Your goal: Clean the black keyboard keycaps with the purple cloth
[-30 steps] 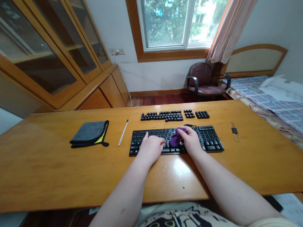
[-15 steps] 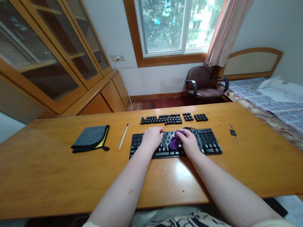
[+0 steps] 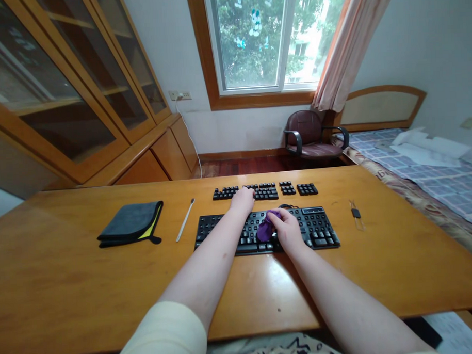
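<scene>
My left hand (image 3: 242,199) reaches over the keyboard to the rows of loose black keycaps (image 3: 268,192) behind it. Its fingers are curled in at the keycaps, and what lies between the fingertips is hidden. My right hand (image 3: 289,230) is closed, thumb and fingers pinching a soft purple cloth-like piece (image 3: 265,230) that hangs over the middle of the keyboard. The black keyboard (image 3: 323,230) lies flat across the desk, with many bare key positions showing. My left forearm covers part of its left half.
To the left lie a folded grey cloth (image 3: 129,222) with black edging and a thin white brush (image 3: 185,220). A wire keycap puller (image 3: 356,214) is on the right. The wooden desk (image 3: 108,300) ends near my body. A chair (image 3: 312,133) stands beyond it.
My left hand has moved forward from the keyboard to the loose keycaps behind it. My right hand still holds the purple piece over the keyboard. The view has shifted slightly.
</scene>
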